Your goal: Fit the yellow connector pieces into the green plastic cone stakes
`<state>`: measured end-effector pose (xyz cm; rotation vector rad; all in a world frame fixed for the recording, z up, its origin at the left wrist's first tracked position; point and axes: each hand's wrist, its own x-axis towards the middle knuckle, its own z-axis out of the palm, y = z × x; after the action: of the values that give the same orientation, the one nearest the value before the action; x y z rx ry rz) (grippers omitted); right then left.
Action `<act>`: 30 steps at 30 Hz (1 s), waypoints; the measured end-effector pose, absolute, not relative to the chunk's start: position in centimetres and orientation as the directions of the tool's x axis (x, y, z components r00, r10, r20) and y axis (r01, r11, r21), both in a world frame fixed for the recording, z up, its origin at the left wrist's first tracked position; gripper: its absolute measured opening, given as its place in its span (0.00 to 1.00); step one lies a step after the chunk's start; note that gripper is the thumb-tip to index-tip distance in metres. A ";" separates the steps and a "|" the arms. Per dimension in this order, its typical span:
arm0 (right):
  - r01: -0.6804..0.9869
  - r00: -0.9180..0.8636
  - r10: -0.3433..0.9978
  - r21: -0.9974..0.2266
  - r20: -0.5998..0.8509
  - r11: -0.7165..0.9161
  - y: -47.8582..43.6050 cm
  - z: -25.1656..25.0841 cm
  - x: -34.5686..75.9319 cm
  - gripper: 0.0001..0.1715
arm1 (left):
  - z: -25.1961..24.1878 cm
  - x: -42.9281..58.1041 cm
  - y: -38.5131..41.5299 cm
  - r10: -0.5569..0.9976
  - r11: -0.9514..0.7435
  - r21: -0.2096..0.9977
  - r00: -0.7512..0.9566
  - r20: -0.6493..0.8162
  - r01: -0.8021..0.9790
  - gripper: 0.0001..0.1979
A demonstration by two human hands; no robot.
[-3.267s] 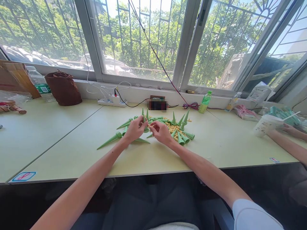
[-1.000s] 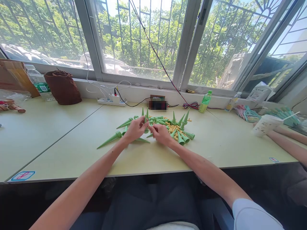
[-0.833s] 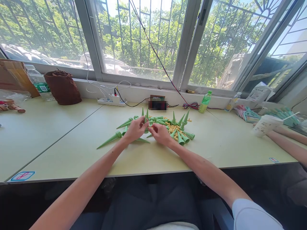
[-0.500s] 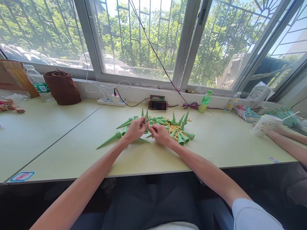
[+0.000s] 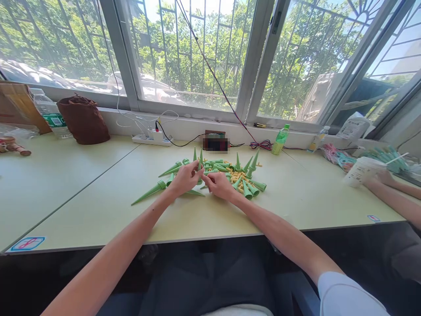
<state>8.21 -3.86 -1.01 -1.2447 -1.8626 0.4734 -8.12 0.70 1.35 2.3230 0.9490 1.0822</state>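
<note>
My left hand (image 5: 185, 178) is closed around a green plastic watering spike (image 5: 201, 159), held with its pointed end up. Close against it, my right hand (image 5: 218, 183) is pinched at the lower end of that spike; whatever its fingertips grip is hidden. Several more green spikes (image 5: 149, 192) lie to the left of my hands, one with its point toward the left. On the right, several hollow green cones (image 5: 247, 190) rest beside a heap of small yellow valve pieces (image 5: 237, 177). Other green spikes (image 5: 253, 165) stand upright behind that heap.
Along the window sill are a power strip (image 5: 152, 139), a dark pixelated device (image 5: 215, 144) and a green bottle (image 5: 280, 139). A brown bag (image 5: 83, 120) sits at the back left. To the right, a white cup (image 5: 363, 171) stands near another person's arm (image 5: 391, 196).
Both hands stay together at the spike. The right fingers have shifted slightly, and a small yellow bit seen below them earlier is out of sight. The view has moved a little.
</note>
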 end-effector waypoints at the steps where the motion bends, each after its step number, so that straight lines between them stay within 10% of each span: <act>1: 0.583 -0.172 0.890 -0.685 0.422 0.437 -3.9 -1.0 8.2 0.28 | 1.4 -8.1 0.7 0.723 -0.687 0.597 0.471 0.505 0.414 0.09; 30: 0.651 -0.193 0.902 -0.637 0.387 0.413 -4.2 -0.6 8.1 0.26 | 1.6 -8.2 0.5 0.699 -0.713 0.541 0.511 0.501 0.445 0.10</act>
<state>8.12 -4.16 -0.61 -1.3203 -1.9323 0.4322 -8.22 0.47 1.58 2.4127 0.9522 1.0287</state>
